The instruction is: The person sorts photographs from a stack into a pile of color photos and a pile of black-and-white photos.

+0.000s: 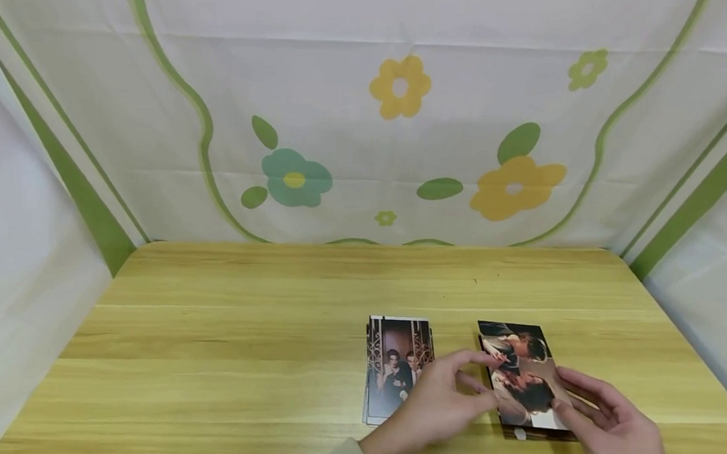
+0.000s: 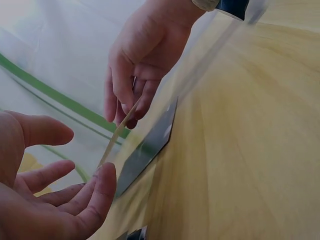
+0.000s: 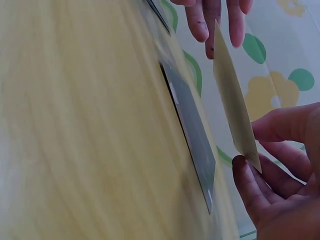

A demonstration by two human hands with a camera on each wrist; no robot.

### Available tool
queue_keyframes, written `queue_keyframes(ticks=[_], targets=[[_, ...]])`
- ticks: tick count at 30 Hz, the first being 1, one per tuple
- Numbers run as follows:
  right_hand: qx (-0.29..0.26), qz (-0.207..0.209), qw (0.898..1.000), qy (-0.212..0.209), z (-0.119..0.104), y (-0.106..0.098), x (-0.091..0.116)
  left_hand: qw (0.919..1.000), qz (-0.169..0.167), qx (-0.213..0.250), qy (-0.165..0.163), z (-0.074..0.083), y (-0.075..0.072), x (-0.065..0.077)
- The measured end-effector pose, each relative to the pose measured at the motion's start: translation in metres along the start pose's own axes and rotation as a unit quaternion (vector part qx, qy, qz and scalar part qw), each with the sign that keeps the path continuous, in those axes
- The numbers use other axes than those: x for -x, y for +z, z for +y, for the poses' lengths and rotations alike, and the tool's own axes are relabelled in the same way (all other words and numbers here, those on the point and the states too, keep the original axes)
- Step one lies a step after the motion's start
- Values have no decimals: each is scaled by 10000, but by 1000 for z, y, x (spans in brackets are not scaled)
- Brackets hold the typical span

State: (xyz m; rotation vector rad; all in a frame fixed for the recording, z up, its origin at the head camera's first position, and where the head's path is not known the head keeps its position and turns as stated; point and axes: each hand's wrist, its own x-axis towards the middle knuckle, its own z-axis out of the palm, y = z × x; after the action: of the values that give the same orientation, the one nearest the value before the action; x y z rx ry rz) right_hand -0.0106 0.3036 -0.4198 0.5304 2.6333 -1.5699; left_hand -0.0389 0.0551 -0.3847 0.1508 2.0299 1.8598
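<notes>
A photo card (image 1: 526,379) showing two people is pinched at one edge between the thumb and fingers of my right hand (image 1: 618,435). The right wrist view shows the card's pale back (image 3: 232,95), lifted and tilted above the table. Beneath it lies a pile of cards (image 3: 190,130), mostly covered in the head view. My left hand (image 1: 436,404) is at the card's opposite edge, thumb and fingers parted; whether a fingertip touches the card I cannot tell. Left of that, partly behind my left hand, a second pile of photo cards (image 1: 395,359) lies face up, slightly uneven.
The wood-grain table (image 1: 216,343) extends left of both piles and behind them. A white cloth with printed flowers (image 1: 357,135) hangs along the back edge, and pale cloth panels (image 1: 720,280) stand at the sides.
</notes>
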Motion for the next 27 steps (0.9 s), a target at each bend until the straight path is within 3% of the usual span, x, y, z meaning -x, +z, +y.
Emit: queue_keyframes(ticks=[8,17,27], targets=[[195,-111,9984,513,4,-5,-7,9990,-13,-262,-349,-6,12,-4],[905,-50,9947,490,-1,0,-11,9987,-28,-454,-231,-14,16,-7],[1297,-303,9900,472,-1,-2,-10,9863,-334,-1613,42,-16,20,-10]])
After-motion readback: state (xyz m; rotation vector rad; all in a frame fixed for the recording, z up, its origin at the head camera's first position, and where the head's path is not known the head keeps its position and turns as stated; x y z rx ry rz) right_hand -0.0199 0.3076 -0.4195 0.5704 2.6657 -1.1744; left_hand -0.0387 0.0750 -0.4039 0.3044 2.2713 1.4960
